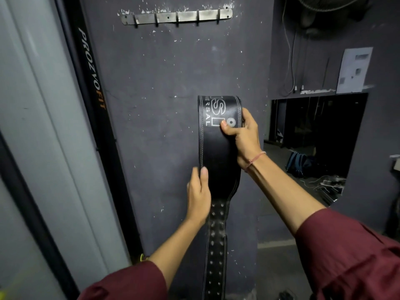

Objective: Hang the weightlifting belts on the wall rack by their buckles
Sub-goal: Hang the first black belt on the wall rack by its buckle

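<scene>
My right hand (pixel 242 135) grips the upright belt (pixel 216 148) near its folded top, my left hand (pixel 198 191) pinches its edge lower; the rack (pixel 177 17) sits well above, buckle unseen.

We hold the black leather weightlifting belt (pixel 216 148) before the dark grey wall (pixel 162 94), our left hand (pixel 198 192) low on its left edge, our right hand (pixel 244 136) higher on its right. The steel hook rack (pixel 177 17) sits above on that wall; a white paper sheet (pixel 355 70) hangs far right.
</scene>
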Motion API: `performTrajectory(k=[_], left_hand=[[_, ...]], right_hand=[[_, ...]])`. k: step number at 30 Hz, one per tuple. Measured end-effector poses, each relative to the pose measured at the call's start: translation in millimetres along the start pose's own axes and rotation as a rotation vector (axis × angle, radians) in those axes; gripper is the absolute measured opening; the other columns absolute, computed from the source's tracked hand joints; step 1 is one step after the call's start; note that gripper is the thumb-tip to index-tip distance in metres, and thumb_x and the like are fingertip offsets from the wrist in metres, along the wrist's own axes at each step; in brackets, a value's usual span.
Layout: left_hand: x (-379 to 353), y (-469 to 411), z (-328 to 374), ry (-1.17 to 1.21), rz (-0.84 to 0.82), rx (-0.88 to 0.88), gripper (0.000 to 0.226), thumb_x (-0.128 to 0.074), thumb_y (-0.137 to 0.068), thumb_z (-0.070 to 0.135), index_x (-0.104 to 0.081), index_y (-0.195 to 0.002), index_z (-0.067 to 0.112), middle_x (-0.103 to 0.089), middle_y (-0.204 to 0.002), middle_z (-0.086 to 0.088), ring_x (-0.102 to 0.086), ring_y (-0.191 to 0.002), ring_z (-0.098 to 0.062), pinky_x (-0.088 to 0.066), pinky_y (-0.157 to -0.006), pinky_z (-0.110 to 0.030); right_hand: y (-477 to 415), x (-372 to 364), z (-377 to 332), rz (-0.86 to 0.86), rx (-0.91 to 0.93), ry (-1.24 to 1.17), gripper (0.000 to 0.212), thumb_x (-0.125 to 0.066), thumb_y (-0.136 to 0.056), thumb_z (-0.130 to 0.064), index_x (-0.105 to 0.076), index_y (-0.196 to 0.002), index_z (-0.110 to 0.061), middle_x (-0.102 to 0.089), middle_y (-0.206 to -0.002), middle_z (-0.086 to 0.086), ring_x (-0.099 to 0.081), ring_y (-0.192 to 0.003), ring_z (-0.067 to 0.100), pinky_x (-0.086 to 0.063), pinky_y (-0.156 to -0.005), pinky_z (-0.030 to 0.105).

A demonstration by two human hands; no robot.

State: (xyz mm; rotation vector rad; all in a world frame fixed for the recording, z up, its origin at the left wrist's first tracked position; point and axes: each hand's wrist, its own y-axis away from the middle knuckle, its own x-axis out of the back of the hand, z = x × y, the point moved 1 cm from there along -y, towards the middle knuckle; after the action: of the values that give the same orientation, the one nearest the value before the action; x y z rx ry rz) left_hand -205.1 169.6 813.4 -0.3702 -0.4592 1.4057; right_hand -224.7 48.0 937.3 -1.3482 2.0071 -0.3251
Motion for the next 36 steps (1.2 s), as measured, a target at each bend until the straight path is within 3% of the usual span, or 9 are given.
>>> performTrajectory(k=[4, 10, 13, 16, 21, 26, 30, 33, 36], left_hand=[[3, -47, 60, 0.071, 0.039, -0.074, 0.043, -0.038, -0.104, 0.042, -0.061, -0.109, 0.007, -0.070, -0.107, -0.009, -0.064, -0.101, -0.018, -0.050, -0.096, -0.040], [18, -90, 107, 0.543, -0.357, 0.420, 0.050, -0.053, -0.096, 0.044, -0.068, -0.109, -0.002, -0.074, -0.100, -0.019, -0.071, -0.087, -0.031, -0.057, -0.085, -0.042], [20, -96, 105, 0.623, -0.337, 0.502, 0.042, -0.057, -0.094, 0.034, -0.066, -0.112, -0.003, -0.073, -0.102, -0.020, -0.071, -0.090, -0.033, -0.057, -0.083, -0.043], [14, -91, 94, 0.671, -0.242, 0.455, 0.064, -0.072, -0.080, 0.016, -0.048, -0.136, -0.005, -0.062, -0.128, -0.029, -0.065, -0.111, -0.044, -0.059, -0.078, -0.052], [10, -86, 88, 0.608, -0.170, 0.307, 0.032, -0.062, -0.088, -0.001, -0.057, -0.119, 0.003, -0.071, -0.097, -0.016, -0.072, -0.074, -0.026, -0.061, -0.063, -0.041], [15, -86, 89, 0.597, -0.176, 0.209, 0.018, -0.058, -0.090, -0.002, -0.063, -0.103, 0.010, -0.072, -0.091, -0.011, -0.072, -0.074, -0.023, -0.061, -0.068, -0.040], [17, -77, 78, 0.553, -0.234, 0.172, 0.027, -0.057, -0.089, -0.005, -0.063, -0.114, 0.006, -0.071, -0.110, -0.020, -0.070, -0.095, -0.033, -0.058, -0.087, -0.049], [18, -66, 71, 0.485, -0.293, 0.178, 0.030, -0.056, -0.091, -0.004, -0.060, -0.118, 0.007, -0.072, -0.107, -0.015, -0.071, -0.093, -0.029, -0.058, -0.087, -0.045], [20, -76, 73, 0.561, -0.262, 0.298, 0.042, -0.063, -0.094, 0.021, -0.053, -0.127, -0.003, -0.068, -0.116, -0.028, -0.070, -0.096, -0.035, -0.060, -0.082, -0.047]], right_hand=[[17, 2, 9, -0.024, -0.019, 0.019, 0.038, -0.064, -0.081, 0.015, -0.055, -0.117, 0.007, -0.067, -0.102, 0.017, -0.065, -0.093, 0.027, -0.054, -0.092, 0.047], [32, 7, 9, -0.108, -0.030, 0.115, 0.043, -0.068, -0.079, 0.013, -0.060, -0.119, -0.002, -0.071, -0.103, 0.012, -0.069, -0.094, 0.022, -0.058, -0.086, 0.038], [39, 13, 14, -0.133, -0.040, 0.126, 0.043, -0.071, -0.080, 0.010, -0.059, -0.120, 0.001, -0.071, -0.107, 0.014, -0.069, -0.096, 0.022, -0.058, -0.087, 0.038], [55, 32, 26, -0.161, -0.100, 0.130, 0.044, -0.073, -0.080, 0.008, -0.059, -0.121, 0.004, -0.071, -0.114, 0.016, -0.069, -0.101, 0.023, -0.057, -0.088, 0.034], [107, 68, 77, -0.209, -0.301, 0.200, 0.039, -0.074, -0.079, 0.006, -0.065, -0.116, -0.005, -0.072, -0.117, 0.011, -0.068, -0.110, 0.023, -0.055, -0.088, 0.027], [84, 46, 67, -0.186, -0.282, 0.143, 0.036, -0.059, -0.094, -0.001, -0.050, -0.129, -0.005, -0.067, -0.121, 0.005, -0.066, -0.106, 0.011, -0.052, -0.091, 0.026], [30, 10, 23, -0.154, -0.161, 0.151, 0.028, -0.052, -0.101, -0.013, -0.046, -0.126, -0.003, -0.066, -0.108, 0.004, -0.067, -0.088, 0.007, -0.056, -0.078, 0.023], [3, -1, 5, -0.075, -0.145, 0.184, 0.030, -0.057, -0.098, -0.009, -0.048, -0.123, 0.004, -0.066, -0.098, 0.010, -0.068, -0.077, 0.014, -0.058, -0.069, 0.026], [5, -2, 10, -0.043, -0.140, 0.220, 0.026, -0.062, -0.091, 0.000, -0.051, -0.115, 0.005, -0.066, -0.089, 0.011, -0.067, -0.070, 0.017, -0.059, -0.066, 0.029]])
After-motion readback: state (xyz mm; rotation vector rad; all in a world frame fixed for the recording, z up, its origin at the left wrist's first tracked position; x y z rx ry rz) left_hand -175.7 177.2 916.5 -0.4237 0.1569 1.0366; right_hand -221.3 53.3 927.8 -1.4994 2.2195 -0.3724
